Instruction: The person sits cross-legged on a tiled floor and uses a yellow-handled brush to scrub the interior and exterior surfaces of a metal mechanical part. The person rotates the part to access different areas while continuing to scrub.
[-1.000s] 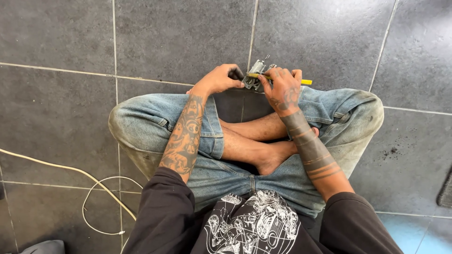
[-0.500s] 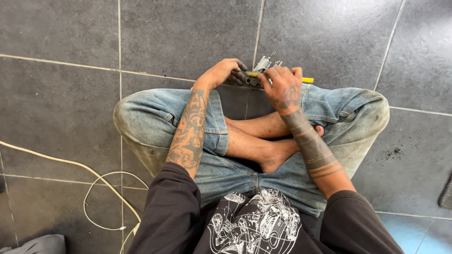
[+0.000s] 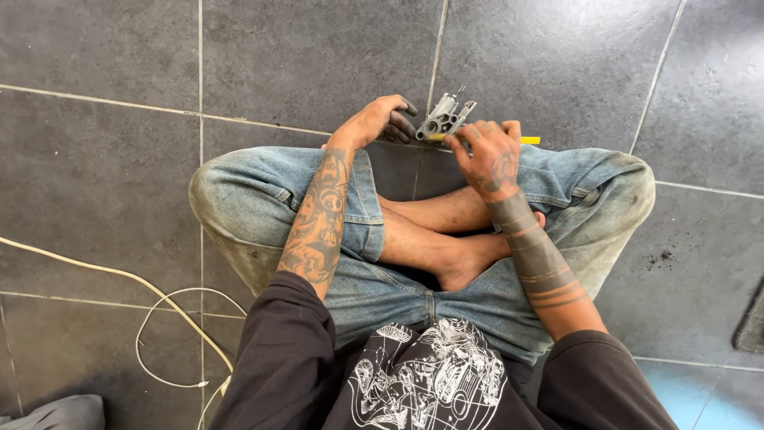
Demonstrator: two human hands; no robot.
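I sit cross-legged on a dark tiled floor. A small grey metal part [image 3: 444,118] with round ports stands just beyond my knees. My left hand [image 3: 380,119] grips its left side with dirty fingers curled round it. My right hand [image 3: 487,150] holds a tool with a yellow handle [image 3: 528,140], and its fingertips touch the part's right side. The tool's tip is hidden behind the hand and the part.
My crossed legs in blue jeans [image 3: 263,191] and bare feet [image 3: 465,259] fill the middle. A cream cable [image 3: 119,279] loops over the floor at the lower left. A dark mat edge [image 3: 752,318] lies at the right. Grey cloth [image 3: 56,414] sits at the bottom left.
Both hands stay on the metal part. The part now stands a little more upright between my fingers, and the view has shifted slightly.
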